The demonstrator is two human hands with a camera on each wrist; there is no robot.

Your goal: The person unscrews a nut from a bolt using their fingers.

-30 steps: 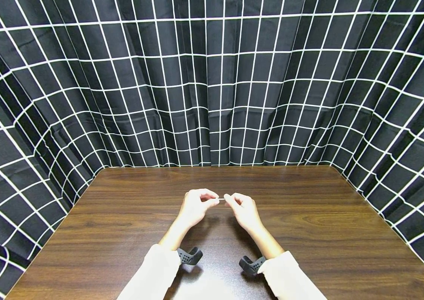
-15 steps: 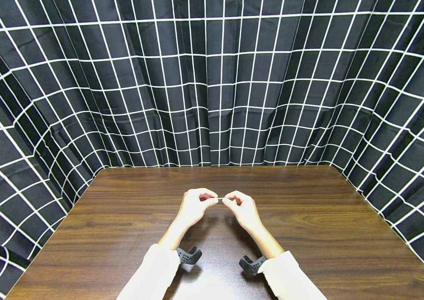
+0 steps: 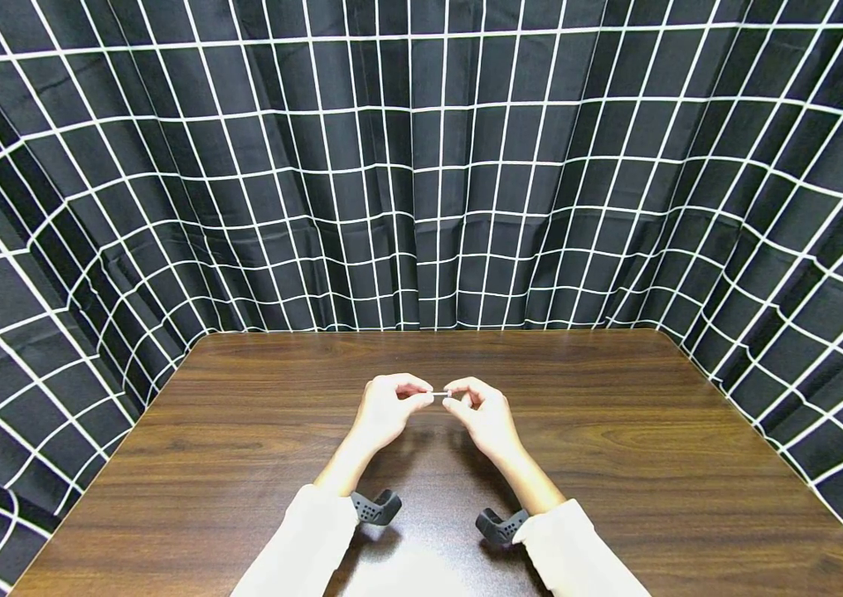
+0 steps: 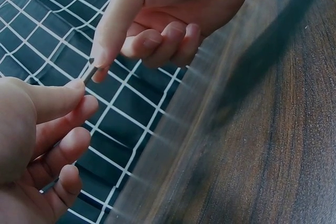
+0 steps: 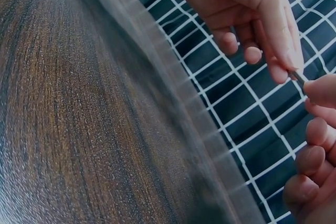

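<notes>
A thin metal screw (image 3: 439,394) bridges the two hands over the table, lying level with a small wider head at its right end. Its left end is pinched between thumb and forefinger of my left hand (image 3: 385,408). My right hand (image 3: 486,416) has its thumb and forefinger curled around the head, one on each side, with a slight gap showing in the head view. In the left wrist view the grey shank of the screw (image 4: 90,74) shows between the fingertips, its dark end beside the right thumb. The other fingers of both hands are loosely curled.
A brown wood-grain table (image 3: 287,365) lies beneath the hands. Black curtains (image 3: 421,207) with a white grid surround its back and sides. Each wrist bears a dark camera mount (image 3: 378,508) just past a white sleeve (image 3: 302,539).
The right thumb and forefinger have shifted against each other and spread slightly, so the screw's head now shows between them. The left hand has barely moved.
</notes>
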